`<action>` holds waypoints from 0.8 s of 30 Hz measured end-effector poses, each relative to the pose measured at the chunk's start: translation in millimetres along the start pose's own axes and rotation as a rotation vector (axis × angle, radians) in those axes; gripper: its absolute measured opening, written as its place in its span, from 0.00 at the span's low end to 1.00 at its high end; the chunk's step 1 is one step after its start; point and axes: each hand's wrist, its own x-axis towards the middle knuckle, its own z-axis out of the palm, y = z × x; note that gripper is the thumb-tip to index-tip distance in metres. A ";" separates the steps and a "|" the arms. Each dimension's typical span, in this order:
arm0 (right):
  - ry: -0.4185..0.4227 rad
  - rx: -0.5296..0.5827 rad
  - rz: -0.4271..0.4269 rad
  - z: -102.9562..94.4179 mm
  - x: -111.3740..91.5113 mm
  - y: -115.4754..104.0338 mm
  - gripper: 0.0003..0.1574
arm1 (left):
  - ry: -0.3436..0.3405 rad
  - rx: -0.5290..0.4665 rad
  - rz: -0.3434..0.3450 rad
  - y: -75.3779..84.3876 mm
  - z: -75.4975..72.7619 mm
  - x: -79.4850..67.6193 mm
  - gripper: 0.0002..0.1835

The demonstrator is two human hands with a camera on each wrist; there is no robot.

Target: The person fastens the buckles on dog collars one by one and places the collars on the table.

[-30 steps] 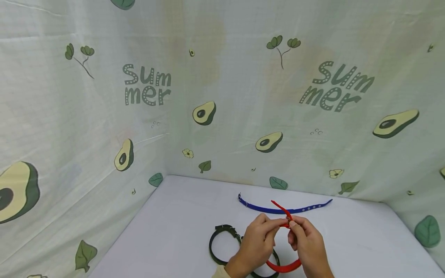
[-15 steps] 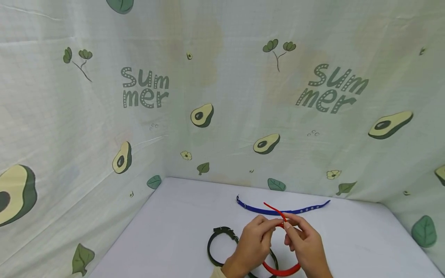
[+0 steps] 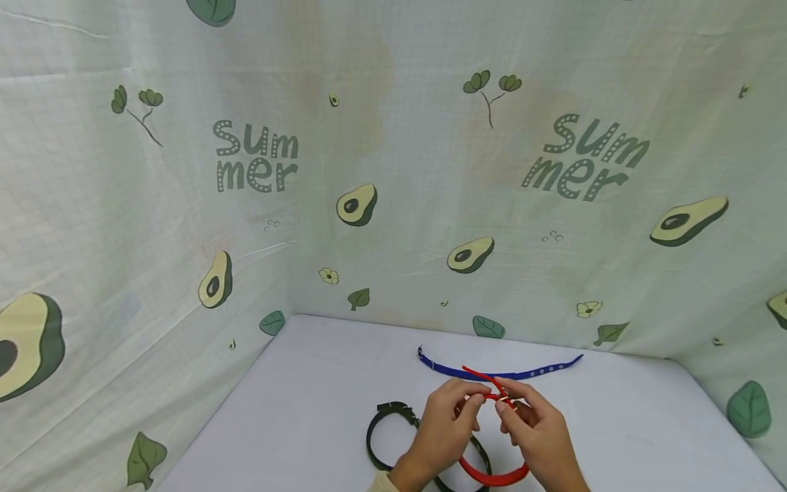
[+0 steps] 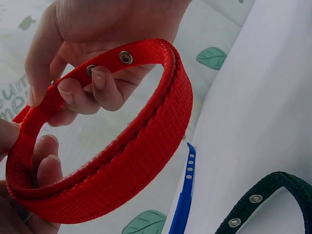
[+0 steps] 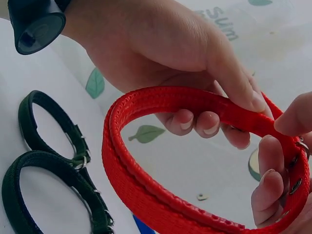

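Both hands hold a red collar (image 3: 498, 478), bent into a loop above the white table. My left hand (image 3: 441, 425) pinches the red strap between thumb and fingers at the loop's upper left. Opposite it, my right hand (image 3: 541, 430) grips the collar around its small metal buckle (image 3: 504, 398). The strap's narrow tip (image 3: 473, 372) points out to the left over the fingers. In the left wrist view, metal eyelets (image 4: 126, 57) show in the band beside the right fingers. The right wrist view has the left thumb (image 5: 253, 100) lying along the band.
A blue collar (image 3: 541, 371) lies stretched out behind the hands. Two dark green collars, one (image 5: 27, 122) beyond the other (image 5: 12, 190), lie as buckled loops at the left, partly behind the left hand. A printed cloth (image 3: 393, 137) hangs at the table's back.
The red strap's tip has swung left and lower. My left fingers have drawn back slightly from the buckle and now pinch the strap; more of the buckle shows in my right fingers.
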 end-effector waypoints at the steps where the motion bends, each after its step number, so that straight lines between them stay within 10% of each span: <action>1: 0.004 0.000 0.006 0.1 0.3 -0.2 0.19 | -0.004 -0.015 -0.023 0.2 -0.4 -0.1 0.13; 14: 0.083 0.021 0.031 -1.4 -0.5 -6.7 0.18 | -0.083 -0.228 -0.351 0.7 -6.8 7.6 0.13; 24: 0.105 0.037 0.086 -0.8 0.3 -5.3 0.19 | -0.033 -0.298 -0.425 -0.4 -8.9 7.3 0.13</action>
